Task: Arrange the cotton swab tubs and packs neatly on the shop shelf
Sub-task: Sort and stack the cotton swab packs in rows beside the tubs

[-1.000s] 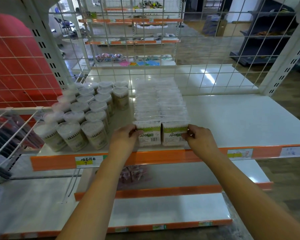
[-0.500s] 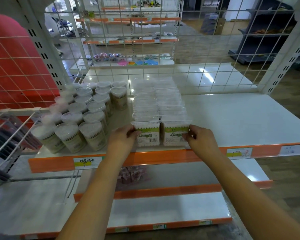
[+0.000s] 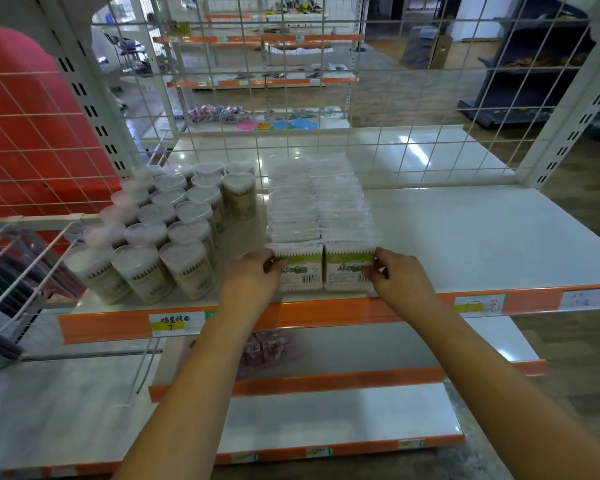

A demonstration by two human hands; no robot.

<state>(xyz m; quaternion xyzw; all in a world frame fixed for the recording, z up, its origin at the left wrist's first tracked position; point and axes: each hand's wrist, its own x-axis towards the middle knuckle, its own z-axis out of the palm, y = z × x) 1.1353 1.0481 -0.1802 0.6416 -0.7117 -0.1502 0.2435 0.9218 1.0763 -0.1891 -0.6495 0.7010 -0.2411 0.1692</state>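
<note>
Tubs point(image 3: 160, 233) of cotton swabs stand in tight rows on the left part of the white shelf point(image 3: 465, 237), just beside two rows of flat packs point(image 3: 321, 209). Both forearms reach forward from below, almost parallel. The left hand point(image 3: 253, 275) has its fingers curled on the left edge of the front left pack point(image 3: 298, 268), pinching it. The right hand point(image 3: 400, 275) pinches the right edge of the front right pack point(image 3: 349, 268) in the same way. These two packs stand upright, touching each other, at the front edge of the shelf above the orange strip point(image 3: 326, 315). The price label point(image 3: 174, 323) sits lower left of the left hand.
</note>
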